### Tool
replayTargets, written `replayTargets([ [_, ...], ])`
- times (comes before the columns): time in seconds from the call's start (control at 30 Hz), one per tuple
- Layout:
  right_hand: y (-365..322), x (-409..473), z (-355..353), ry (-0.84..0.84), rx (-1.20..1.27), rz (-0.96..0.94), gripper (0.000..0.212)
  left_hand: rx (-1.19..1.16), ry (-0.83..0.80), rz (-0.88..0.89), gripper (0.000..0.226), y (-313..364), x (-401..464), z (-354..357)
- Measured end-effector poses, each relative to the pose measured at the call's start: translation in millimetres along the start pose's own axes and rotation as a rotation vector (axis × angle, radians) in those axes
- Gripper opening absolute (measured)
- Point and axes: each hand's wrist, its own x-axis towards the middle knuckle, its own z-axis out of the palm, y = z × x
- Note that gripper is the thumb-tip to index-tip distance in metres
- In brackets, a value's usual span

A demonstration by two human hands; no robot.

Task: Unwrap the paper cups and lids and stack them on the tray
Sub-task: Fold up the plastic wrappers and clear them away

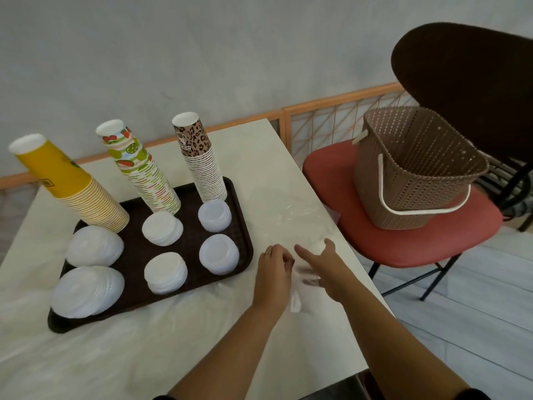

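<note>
A dark brown tray (190, 241) on the table carries three upside-down cup stacks: yellow (75, 186), fruit-print (144, 168) and leopard-print (202, 163). In front of them sit several piles of white lids (164, 272). To the right of the tray lies crumpled clear plastic wrap (291, 217). My left hand (274, 272) pinches a piece of this wrap with curled fingers. My right hand (323, 264) grips the wrap from the other side, thumb raised and fingers stretched toward the left hand.
The cream table (115, 356) ends just right of my hands. Beside it a red-seated chair (403, 241) holds a brown perforated basket (418, 168) with a white handle. An orange wire fence (331, 122) runs along the wall.
</note>
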Motion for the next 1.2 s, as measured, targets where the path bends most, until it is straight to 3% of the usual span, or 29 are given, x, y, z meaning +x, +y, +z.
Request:
replayTargets([
  [0.1,-3,-3,11,-0.013,-0.035,-0.007,0.081,-0.048,-0.077,-0.022,0.008,-3,-2,-6],
  [0.17,-6,-6,19,0.027,-0.145,-0.032,0.063,-0.071,-0.09,-0.038,0.005,-10,-4,-10],
  [0.3,-7,-9,15,0.075,-0.251,-0.127,0.06,-0.088,-0.1,-0.164,0.031,-26,-5,-21],
  [0.43,-31,-31,-1,0.111,-0.341,-0.293,0.041,-0.03,-0.189,-0.223,0.04,-34,-5,-30],
  [0.53,-62,-62,-11,0.003,-0.303,-0.38,0.029,-0.225,-0.16,-0.236,0.038,-23,-4,-44],
  [0.57,-71,-73,-15,-0.056,-0.304,-0.413,0.035,-0.302,-0.122,-0.256,0.039,-16,-2,-50],
  [0.67,-93,-106,-23,-0.165,-0.254,-0.467,0.035,-0.499,-0.071,-0.48,0.053,5,12,-65],
  [0.73,-104,-123,-27,-0.214,-0.202,-0.474,0.026,-0.696,-0.187,-0.683,0.072,14,18,-77],
  [0.8,-111,-135,-30,-0.226,-0.22,-0.497,0.027,-0.881,-0.329,-0.776,0.103,16,19,-94],
  [0.83,-115,-142,-31,-0.235,-0.237,-0.509,0.028,-0.946,-0.374,-0.77,0.113,18,18,-103],
  [0.87,-118,-149,-32,-0.237,-0.251,-0.519,0.028,-1.003,-0.369,-0.737,0.108,24,16,-113],
  [0.97,-126,-166,-31,-0.147,-0.247,-0.588,0.036,-1.078,-0.102,-0.505,0.059,38,23,-137],
  [1.07,-132,-169,-29,0.003,-0.145,-0.724,0.065,-0.948,0.133,-0.216,0.045,58,21,-172],
  [1.13,-134,-170,-27,0.036,-0.099,-0.798,0.055,-0.857,0.155,-0.067,0.031,68,16,-195],
  [1.2,-136,-174,-25,0.069,-0.074,-0.812,0.04,-0.824,0.031,0.028,0.023,73,11,-215],
])
